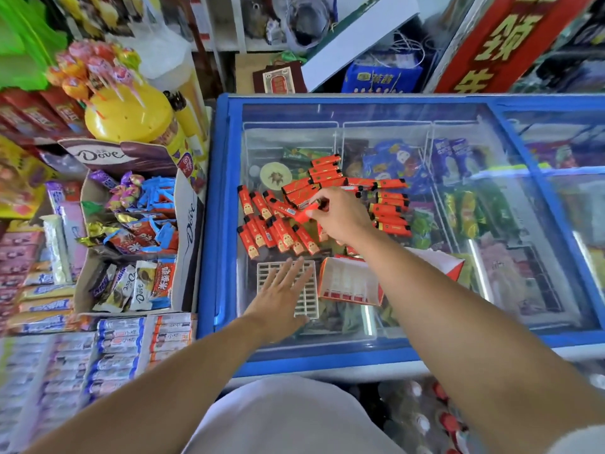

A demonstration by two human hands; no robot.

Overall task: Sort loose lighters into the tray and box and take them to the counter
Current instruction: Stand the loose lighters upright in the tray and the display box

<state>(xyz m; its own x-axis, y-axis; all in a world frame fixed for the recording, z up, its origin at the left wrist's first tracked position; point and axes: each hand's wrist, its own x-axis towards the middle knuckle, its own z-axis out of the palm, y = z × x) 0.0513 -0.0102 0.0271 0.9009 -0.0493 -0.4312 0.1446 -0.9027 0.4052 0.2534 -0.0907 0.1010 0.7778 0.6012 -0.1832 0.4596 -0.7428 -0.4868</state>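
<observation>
A: Where do the loose lighters (284, 237) lie?

B: Scattered on the glass lid of the blue freezer (219, 204), beyond both hands. One row lies side by side with long axes running away and to the left; another stack to the right lies crosswise.

A: And the hands?

B: The right hand (340, 214) is out over the pile, fingers curled, pinching one red lighter (302, 213) by its end. That lighter's long axis runs left to right, slightly tilted, and it points back toward the left. The left hand (281, 296) is flat, fingers straight and spread, resting on the white slotted tray (307, 296) and holding nothing.

A: So which way must the lighter go?

B: Back toward the person and a little left. The tray sits nearer than the pile, with the red box (347, 283) just beside it on the right, lying open under the right forearm. I judge the lighter will need turning, since it lies across the tray and must stand in a slot.

A: Which hand is nearer the tray?

B: The left, already on it and steadying it, while the right does the carrying
</observation>
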